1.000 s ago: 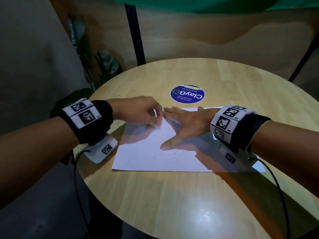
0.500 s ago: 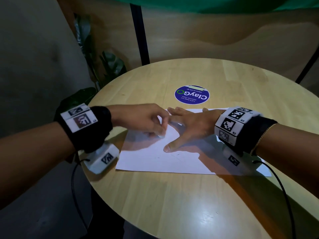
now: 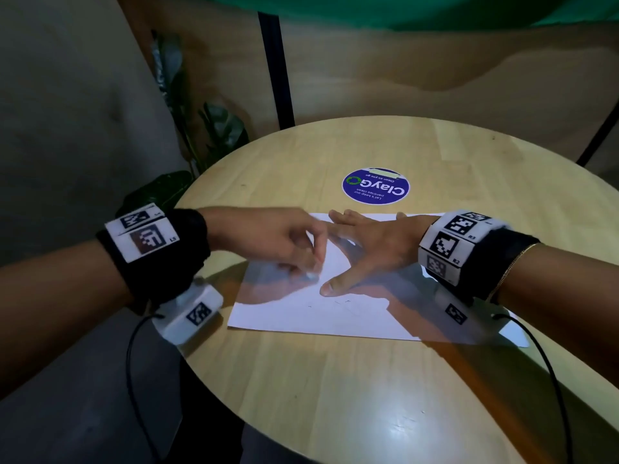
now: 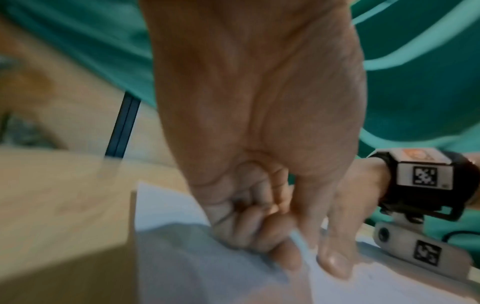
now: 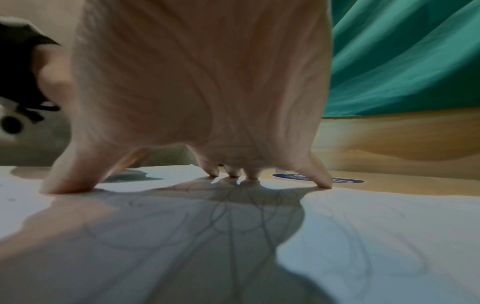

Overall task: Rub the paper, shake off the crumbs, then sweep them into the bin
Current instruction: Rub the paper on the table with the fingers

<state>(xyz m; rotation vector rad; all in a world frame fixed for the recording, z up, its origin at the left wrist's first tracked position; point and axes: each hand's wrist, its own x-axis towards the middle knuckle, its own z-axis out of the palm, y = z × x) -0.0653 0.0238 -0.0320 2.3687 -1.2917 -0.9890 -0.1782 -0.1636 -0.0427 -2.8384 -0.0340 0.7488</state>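
Observation:
A white sheet of paper point(image 3: 335, 316) with faint pencil marks lies on the round wooden table point(image 3: 335, 380). My right hand point(image 3: 365, 249) lies flat on the paper with spread straight fingers and holds it down; in the right wrist view its fingertips point(image 5: 233, 173) press on the paper point(image 5: 363, 236). My left hand point(image 3: 284, 242) is curled, its fingers pinching a small pale eraser point(image 3: 313, 275) down on the sheet, just left of the right thumb. In the left wrist view the left hand point(image 4: 272, 236) pinches the eraser point(image 4: 298, 238) against the paper point(image 4: 207, 277). No bin is in view.
A round blue sticker point(image 3: 375, 186) sits on the table beyond the paper. A leafy plant point(image 3: 214, 128) stands past the table's left edge, beside a black post point(image 3: 276, 61). The table's near edge curves close to my left wrist.
My left hand with the eraser has slid nearer to me and slightly right across the paper, in a blurred rubbing stroke. The right hand has stayed pressed flat.

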